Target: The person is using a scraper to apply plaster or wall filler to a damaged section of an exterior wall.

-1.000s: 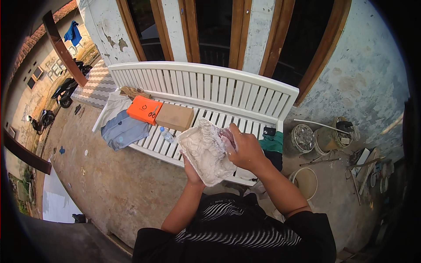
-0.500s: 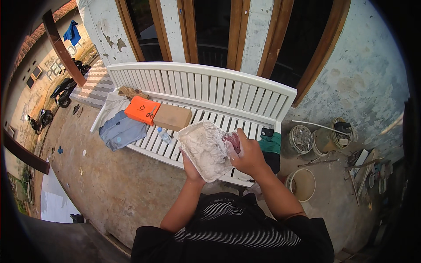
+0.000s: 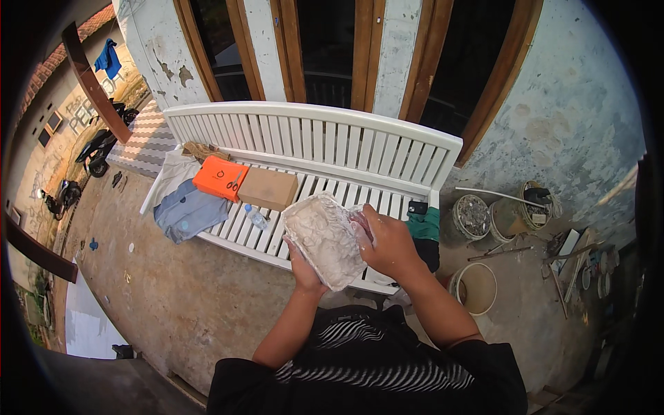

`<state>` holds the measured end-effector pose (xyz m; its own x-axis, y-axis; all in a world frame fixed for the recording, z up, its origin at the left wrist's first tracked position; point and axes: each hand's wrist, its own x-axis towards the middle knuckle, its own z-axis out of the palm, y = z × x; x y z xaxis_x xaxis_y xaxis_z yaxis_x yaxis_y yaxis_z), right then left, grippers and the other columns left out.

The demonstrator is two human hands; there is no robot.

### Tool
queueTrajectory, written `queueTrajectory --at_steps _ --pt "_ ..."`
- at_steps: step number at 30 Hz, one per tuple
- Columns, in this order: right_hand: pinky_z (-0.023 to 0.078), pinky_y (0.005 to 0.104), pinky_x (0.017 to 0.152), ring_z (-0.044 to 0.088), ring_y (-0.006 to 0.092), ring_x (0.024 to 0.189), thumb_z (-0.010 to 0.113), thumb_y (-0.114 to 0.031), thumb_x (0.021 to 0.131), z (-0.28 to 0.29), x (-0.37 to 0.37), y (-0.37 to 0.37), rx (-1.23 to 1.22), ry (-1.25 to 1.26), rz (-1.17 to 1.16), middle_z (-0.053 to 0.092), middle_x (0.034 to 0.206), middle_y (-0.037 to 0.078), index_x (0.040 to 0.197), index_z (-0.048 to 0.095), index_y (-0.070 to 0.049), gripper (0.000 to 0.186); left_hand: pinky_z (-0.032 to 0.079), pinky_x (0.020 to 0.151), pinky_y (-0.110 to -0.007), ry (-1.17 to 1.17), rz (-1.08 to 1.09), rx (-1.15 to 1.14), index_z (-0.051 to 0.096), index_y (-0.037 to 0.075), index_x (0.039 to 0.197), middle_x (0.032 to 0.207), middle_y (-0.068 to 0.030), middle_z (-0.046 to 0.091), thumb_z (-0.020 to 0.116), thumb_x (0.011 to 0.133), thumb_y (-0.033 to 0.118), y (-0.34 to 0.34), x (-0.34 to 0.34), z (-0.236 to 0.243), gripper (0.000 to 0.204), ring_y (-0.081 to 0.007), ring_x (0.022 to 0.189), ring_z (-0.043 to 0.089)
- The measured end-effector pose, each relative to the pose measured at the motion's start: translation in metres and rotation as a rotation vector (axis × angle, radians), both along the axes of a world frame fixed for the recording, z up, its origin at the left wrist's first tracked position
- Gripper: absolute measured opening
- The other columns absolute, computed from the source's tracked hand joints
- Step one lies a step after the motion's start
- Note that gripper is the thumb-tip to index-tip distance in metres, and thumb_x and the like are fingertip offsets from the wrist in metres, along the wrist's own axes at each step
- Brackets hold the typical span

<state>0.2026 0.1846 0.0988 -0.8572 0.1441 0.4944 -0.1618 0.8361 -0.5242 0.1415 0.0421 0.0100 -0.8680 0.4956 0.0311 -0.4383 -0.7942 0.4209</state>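
A shallow pale tray of thick off-white paste [image 3: 319, 238] is held up before me over the bench. My left hand [image 3: 303, 266] cups its left side from below, fingers curled against it. At the tray's right edge my right hand [image 3: 387, 245] grips a reddish, paste-smeared tool [image 3: 360, 225], whose working end is hidden in the paste. The slatted white bench [image 3: 315, 126] stands behind both hands, carrying an orange box [image 3: 214, 176], a cardboard box [image 3: 268, 187], a small plastic bottle [image 3: 256, 217], a grey-blue cloth [image 3: 187, 214] and a dark phone [image 3: 417, 207].
Several buckets [image 3: 472, 216] and a white pipe [image 3: 494, 192] lie at the right, with another bucket [image 3: 479, 286] nearer me and loose sticks [image 3: 564, 277] beyond. Wooden-framed windows [image 3: 325, 48] are behind the bench. A parked motorbike [image 3: 97, 149] and wooden posts [image 3: 100, 97] are at the left.
The view has shifted slightly, so the bench sits a little further left. The tray and my right hand have shifted slightly, with the tool still at the tray's right edge.
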Motion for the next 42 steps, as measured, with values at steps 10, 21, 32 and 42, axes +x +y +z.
queueTrajectory --at_steps 10,21,32,42 --pt "0.046 0.0497 0.069 0.061 0.0441 0.075 0.06 -0.013 0.086 0.0 -0.018 -0.005 -0.184 -0.337 0.159 0.063 0.078 0.024 0.108 0.054 0.0 0.026 0.036 0.109 -0.047 0.038 0.005 -0.088 0.023 0.011 0.149 0.147 -0.014 0.037 0.022 0.094 0.068 -0.014 -0.01 -0.013 0.079 -0.0333 0.132 0.041" --pt "0.048 0.0516 0.074 0.063 0.0428 0.08 0.058 -0.009 0.082 0.009 -0.037 -0.026 -0.028 -0.366 0.149 0.064 0.081 0.026 0.112 0.051 0.003 0.033 0.035 0.109 -0.045 0.044 0.019 -0.186 0.024 0.009 0.149 0.147 -0.014 0.037 0.021 0.095 0.066 -0.02 -0.004 -0.011 0.078 -0.0321 0.133 0.041" --pt "0.051 0.0468 0.072 0.064 0.0385 0.081 0.059 -0.013 0.082 0.018 -0.058 -0.047 0.078 -0.38 0.342 0.066 0.088 0.021 0.118 0.051 -0.001 0.039 0.039 0.107 -0.047 -0.073 0.036 -0.016 0.03 0.01 0.147 0.143 -0.0135 0.042 0.02 0.094 0.068 -0.064 -0.05 -0.028 0.078 -0.0331 0.128 0.046" --pt "0.05 0.0435 0.06 0.062 0.0405 0.065 0.064 -0.012 0.085 -0.005 -0.103 -0.111 0.06 0.025 0.15 0.063 0.075 0.022 0.11 0.052 0.01 0.035 0.04 0.106 -0.047 -0.087 0.084 0.072 0.032 0.01 0.146 0.143 -0.0129 0.043 0.027 0.098 0.059 -0.12 -0.099 -0.005 0.069 -0.0326 0.127 0.047"
